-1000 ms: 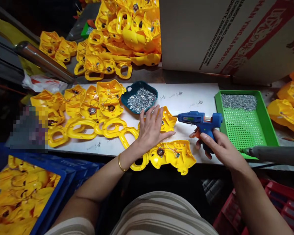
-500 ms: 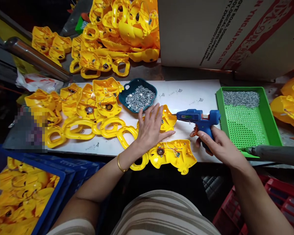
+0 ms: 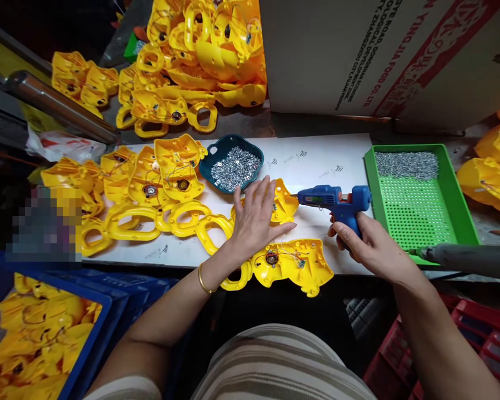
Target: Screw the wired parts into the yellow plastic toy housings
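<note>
In my right hand [image 3: 369,244] is a blue hot glue gun [image 3: 329,196], its fingers wrapped round the handle. The nozzle points left and meets the right edge of a yellow plastic half-shell [image 3: 286,201]. Over that shell lies my left hand [image 3: 256,214], fingers spread and flat, hiding much of it; whether the palm presses on it I cannot tell. Nearer my body rests a second yellow half-shell [image 3: 319,264] with a round speaker, thin wires and a small circuit board. A dark teal dish [image 3: 206,169] of small metal parts stands just beyond my left fingertips.
Several yellow shells with handles [image 3: 144,175] lie to the left, with a larger pile [image 3: 229,61] behind. A green tray [image 3: 462,205] holding screws stands right, near a grey bar [image 3: 475,258]. A big carton [image 3: 308,55] blocks the back. A blue crate [image 3: 104,322] sits lower left.
The view has shifted slightly. My left hand stays spread over the shell, and the glue gun keeps its nozzle at the shell's right edge. My right index finger's grip at the trigger looks slightly altered.
</note>
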A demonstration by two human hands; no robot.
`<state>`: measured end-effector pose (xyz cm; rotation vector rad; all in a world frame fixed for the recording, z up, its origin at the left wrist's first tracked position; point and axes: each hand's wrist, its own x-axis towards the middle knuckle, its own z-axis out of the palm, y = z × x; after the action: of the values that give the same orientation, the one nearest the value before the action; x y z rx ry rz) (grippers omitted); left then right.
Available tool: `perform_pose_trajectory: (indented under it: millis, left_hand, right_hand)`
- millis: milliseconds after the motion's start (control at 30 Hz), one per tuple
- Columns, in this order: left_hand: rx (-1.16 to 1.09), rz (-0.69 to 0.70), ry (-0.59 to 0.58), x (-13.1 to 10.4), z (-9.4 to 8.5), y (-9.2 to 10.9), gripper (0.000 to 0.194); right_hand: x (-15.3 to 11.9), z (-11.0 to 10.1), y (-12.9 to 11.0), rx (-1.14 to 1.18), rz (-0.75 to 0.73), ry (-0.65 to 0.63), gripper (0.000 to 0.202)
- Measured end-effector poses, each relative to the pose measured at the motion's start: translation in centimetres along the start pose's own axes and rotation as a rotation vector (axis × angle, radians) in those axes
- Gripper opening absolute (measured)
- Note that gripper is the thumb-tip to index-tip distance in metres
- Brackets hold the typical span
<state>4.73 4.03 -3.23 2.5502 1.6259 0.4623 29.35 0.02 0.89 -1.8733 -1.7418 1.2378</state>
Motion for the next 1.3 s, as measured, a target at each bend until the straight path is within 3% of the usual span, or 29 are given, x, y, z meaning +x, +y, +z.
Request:
perform_pose_trajectory:
  millis: [933,1100,1300]
  left_hand:
    - [-0.013,0.006,-0.009,0.04,-0.12,-0.24,0.094]
    - [-0.013,-0.004,0.014,-0.09,0.05,-0.39,0.096]
    - [-0.008,-0.023,0.015,-0.09,0.21,-0.56,0.100]
  right_hand:
    - [-0.26,-0.20,-0.14,-0.063,0.008,0.012,0.047]
    - [-0.36,-0.50,-0.14,0.158,0.039,-0.084,0.048]
    - [-0.48,-0.80,0.38,0.752,0.021,-0.302,0.040]
